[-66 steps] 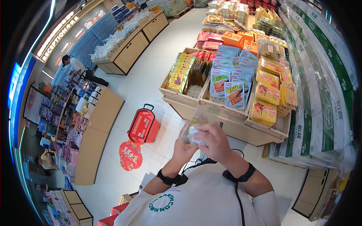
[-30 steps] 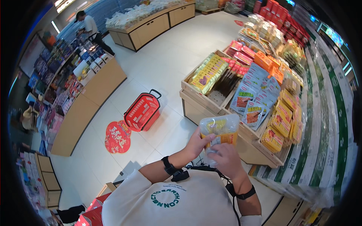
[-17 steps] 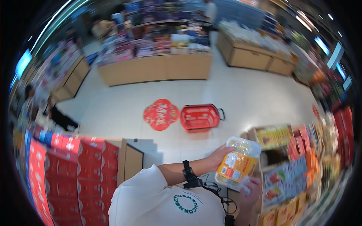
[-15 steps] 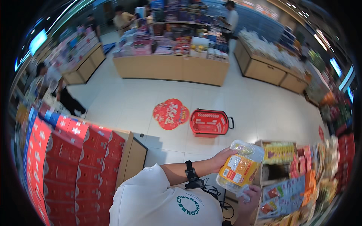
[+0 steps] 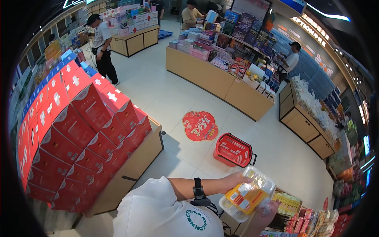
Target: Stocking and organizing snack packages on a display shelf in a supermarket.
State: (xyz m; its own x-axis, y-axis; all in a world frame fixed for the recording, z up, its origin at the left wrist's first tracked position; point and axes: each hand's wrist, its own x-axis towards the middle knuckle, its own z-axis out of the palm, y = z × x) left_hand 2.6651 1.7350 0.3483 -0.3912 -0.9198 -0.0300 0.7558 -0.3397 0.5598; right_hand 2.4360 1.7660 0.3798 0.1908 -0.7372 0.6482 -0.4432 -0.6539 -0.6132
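Note:
I hold a clear plastic food tray (image 5: 246, 193) with a yellow and orange label in both hands, low in the view. My left hand (image 5: 233, 181) grips its upper left edge; a black watch sits on that wrist. My right hand (image 5: 267, 208) supports the tray from below at its right end and is mostly hidden behind it. A red shopping basket (image 5: 233, 149) stands on the floor just beyond the tray.
Stacked red boxes (image 5: 75, 130) fill a wooden display on the left. A red floor sticker (image 5: 199, 125) lies ahead. Long wooden counters (image 5: 221, 85) of goods stand farther off. Snack packets (image 5: 304, 221) lie at lower right. Other people (image 5: 102, 43) stand at distant shelves.
The view has swung left, away from the snack bins toward the red boxes and aisle. The tray stays in both hands, now lower right in the view.

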